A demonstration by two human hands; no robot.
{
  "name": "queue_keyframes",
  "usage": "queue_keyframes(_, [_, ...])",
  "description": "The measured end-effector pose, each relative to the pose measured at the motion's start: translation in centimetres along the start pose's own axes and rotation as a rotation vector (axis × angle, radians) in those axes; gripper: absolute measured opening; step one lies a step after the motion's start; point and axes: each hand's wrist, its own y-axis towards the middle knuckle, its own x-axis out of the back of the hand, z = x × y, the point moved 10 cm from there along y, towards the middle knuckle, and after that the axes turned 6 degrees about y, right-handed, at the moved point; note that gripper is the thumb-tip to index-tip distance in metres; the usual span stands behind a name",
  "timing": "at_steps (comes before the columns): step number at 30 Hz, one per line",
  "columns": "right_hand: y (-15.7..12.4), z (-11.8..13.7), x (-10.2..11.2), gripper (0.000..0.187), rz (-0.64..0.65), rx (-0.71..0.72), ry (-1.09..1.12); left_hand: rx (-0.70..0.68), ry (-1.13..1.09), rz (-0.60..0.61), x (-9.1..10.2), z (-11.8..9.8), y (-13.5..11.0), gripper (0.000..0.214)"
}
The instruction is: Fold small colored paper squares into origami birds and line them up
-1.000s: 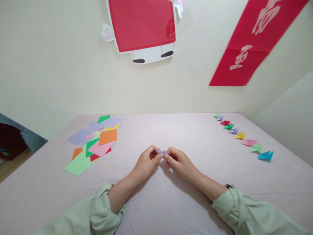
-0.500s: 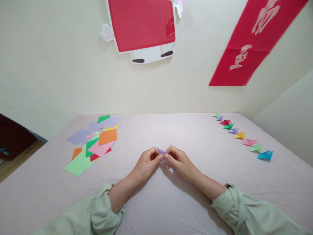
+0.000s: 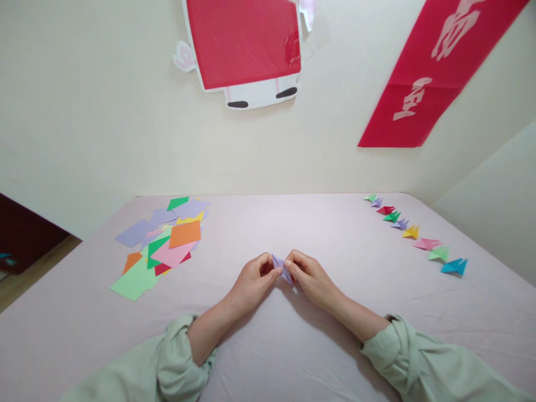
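Observation:
Between my two hands is a small folded piece of purple paper [image 3: 287,276], pointed at its top and lower ends. My left hand [image 3: 256,279] pinches its left side between thumb and fingers. On the right side, the thumb and fingertips of my right hand [image 3: 309,276] grip the same paper. Both hands are close together just above the table, and the fingertips cover part of the folds.
Loose coloured paper sheets [image 3: 138,276] lie overlapping on the left of the cloth-covered table [image 3: 268,346]. Along the right, several small folded paper figures [image 3: 427,244] stand in a slanting row, a blue one [image 3: 454,267] nearest. Behind the table rises a wall [image 3: 326,162].
More of the purple paper shows between my fingers, its lower point now visible. My right thumb and fingers have shifted slightly on it. The sheets and folded figures stay where they were.

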Motion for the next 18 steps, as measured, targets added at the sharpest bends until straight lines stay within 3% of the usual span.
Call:
queue_keyframes(7, [-0.04,-0.05,-0.36,0.024,0.035,0.007,-0.025,0.011,-0.015,-0.018,0.16,0.31,-0.02,0.020])
queue_keyframes(18, [0.00,-0.13,-0.02,0.036,-0.003,-0.019,-0.075,0.038,0.016,0.028,-0.17,-0.15,-0.02,0.031])
